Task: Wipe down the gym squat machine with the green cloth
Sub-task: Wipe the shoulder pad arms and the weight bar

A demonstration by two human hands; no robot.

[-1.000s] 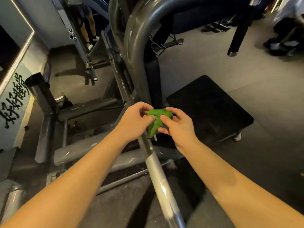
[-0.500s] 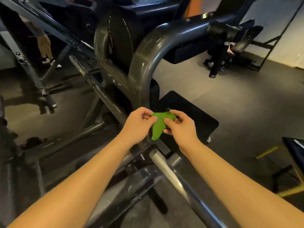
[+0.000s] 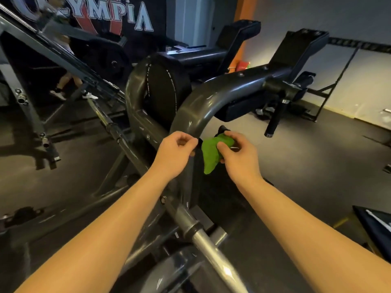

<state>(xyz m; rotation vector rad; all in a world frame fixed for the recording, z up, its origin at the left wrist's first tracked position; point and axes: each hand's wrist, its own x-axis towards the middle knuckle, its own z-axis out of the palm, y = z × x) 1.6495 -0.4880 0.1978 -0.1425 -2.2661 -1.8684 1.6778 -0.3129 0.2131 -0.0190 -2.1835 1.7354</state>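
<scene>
Gym floor [image 3: 317,157]: right hand [image 3: 240,159] grips green cloth [image 3: 209,154] (bunched)

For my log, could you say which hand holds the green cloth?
The right hand: it grips the green cloth; the left hand is curled beside it, apart.

Curved dark-grey frame tube [image 3: 191,108]: painted metal, glossy, scuffed. Round black roller pad [image 3: 167,89]: matt vinyl look, white stitching. Bright green cloth [image 3: 209,154]: soft, fuzzy, matt. Silver cylindrical bar [image 3: 208,245]: polished steel. Dark floor [image 3: 306,166]: matt rubber.
</scene>
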